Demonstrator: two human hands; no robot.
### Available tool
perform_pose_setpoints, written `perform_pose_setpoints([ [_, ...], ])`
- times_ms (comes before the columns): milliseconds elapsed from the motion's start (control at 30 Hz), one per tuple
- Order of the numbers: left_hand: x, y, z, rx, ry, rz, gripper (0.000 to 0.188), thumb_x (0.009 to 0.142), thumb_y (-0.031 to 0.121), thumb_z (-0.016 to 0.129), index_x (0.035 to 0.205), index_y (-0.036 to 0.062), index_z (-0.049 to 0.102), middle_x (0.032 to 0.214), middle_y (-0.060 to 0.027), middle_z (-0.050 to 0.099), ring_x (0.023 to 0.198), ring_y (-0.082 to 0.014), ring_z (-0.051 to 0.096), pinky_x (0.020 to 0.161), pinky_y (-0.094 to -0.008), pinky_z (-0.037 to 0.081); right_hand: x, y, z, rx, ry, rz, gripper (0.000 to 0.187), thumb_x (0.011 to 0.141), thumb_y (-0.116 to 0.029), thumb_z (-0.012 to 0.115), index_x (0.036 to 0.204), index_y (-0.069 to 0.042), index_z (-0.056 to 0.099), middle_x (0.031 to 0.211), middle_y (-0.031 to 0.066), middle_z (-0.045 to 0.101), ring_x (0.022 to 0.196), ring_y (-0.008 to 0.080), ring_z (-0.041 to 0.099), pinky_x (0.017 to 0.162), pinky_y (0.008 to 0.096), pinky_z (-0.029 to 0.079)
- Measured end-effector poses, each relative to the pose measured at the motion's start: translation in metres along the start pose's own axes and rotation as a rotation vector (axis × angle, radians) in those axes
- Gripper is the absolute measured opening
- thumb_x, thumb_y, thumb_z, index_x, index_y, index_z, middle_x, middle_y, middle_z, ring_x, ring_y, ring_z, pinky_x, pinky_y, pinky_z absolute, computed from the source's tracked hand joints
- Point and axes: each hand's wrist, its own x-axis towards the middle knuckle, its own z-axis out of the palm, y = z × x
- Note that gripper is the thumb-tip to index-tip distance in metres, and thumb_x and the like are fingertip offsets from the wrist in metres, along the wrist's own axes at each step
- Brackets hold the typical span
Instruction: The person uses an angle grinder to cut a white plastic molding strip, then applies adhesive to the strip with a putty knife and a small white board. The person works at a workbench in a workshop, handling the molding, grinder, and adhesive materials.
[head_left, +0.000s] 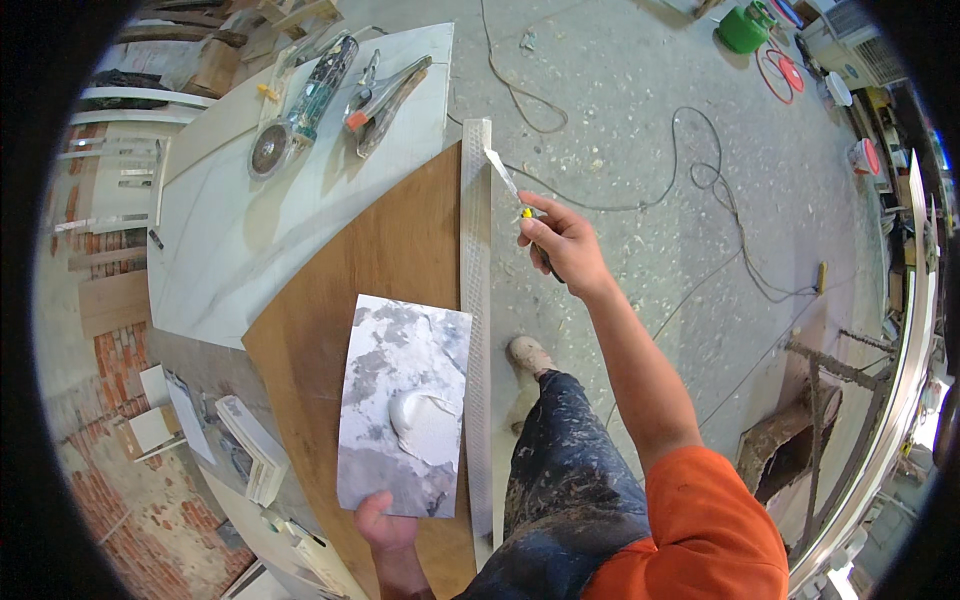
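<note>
My right hand (568,246) is closed round the black and yellow handle of a narrow putty knife (507,178). White paste coats its blade, whose tip is at the far end of a long, pale perforated edge strip (476,250); I cannot tell whether they touch. The strip runs along the right edge of a curved brown wooden panel (370,235). My left hand (387,520) grips the near edge of a flat, paste-smeared board (365,425), thumb on top. A mound of white paste (427,425) sits on that board, which is held over the brown panel.
An angle grinder (302,108) and a handled metal tool (388,108) lie on a white marbled slab (215,235) at the far left. Cables (640,207) loop across the speckled floor. A green gas cylinder (745,28) stands at the far right, a brick wall (150,520) at the left.
</note>
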Motion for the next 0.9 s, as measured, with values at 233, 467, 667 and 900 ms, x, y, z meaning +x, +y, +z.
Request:
perform_pose_setpoints([
  [233,-0.002,0.003,-0.007,0.090,0.116,-0.044,0.090,0.062,0.012,0.054,0.150,0.0038,0.038,0.146,-0.0131,0.048,0.138,-0.0368,0.045,0.118,-0.0507,0.035,0.001,-0.006,0.004,-0.162,0.022,0.008,0.041,0.098,-0.018,0.067,0.138,-0.007,0.062,0.078,0.0001,0.059,0.056,0.0061,0.050,0.049,0.0240,0.042],
  [467,-0.002,0.001,-0.003,0.168,0.126,0.006,0.090,0.061,0.012,0.054,0.150,0.0045,0.039,0.146,-0.0129,0.047,0.138,-0.0368,0.045,0.118,-0.0500,0.035,-0.016,-0.018,-0.011,-0.531,-0.022,0.027,0.039,0.093,-0.018,0.070,0.130,-0.008,0.068,0.089,0.0070,0.070,0.071,0.0143,0.062,0.063,0.0309,0.052],
  [667,-0.003,0.001,-0.009,0.183,0.051,0.037,0.087,0.064,0.012,0.054,0.149,0.0026,0.040,0.146,-0.0135,0.047,0.139,-0.0359,0.044,0.118,-0.0500,0.035,-0.041,-0.002,-0.013,-0.736,0.005,-0.124,0.039,0.090,-0.017,0.071,0.128,-0.009,0.068,0.110,0.0160,0.073,0.082,0.0250,0.070,0.081,0.0344,0.054],
  [900,-0.001,-0.002,-0.016,0.170,-0.015,0.043,0.082,0.067,0.010,0.053,0.148,0.0019,0.041,0.146,-0.0135,0.048,0.139,-0.0351,0.045,0.118,-0.0506,0.035,-0.065,0.016,-0.012,-0.928,0.081,-0.210,0.043,0.091,-0.017,0.071,0.133,-0.013,0.065,0.102,0.0157,0.074,0.084,0.0317,0.071,0.077,0.0367,0.053],
])
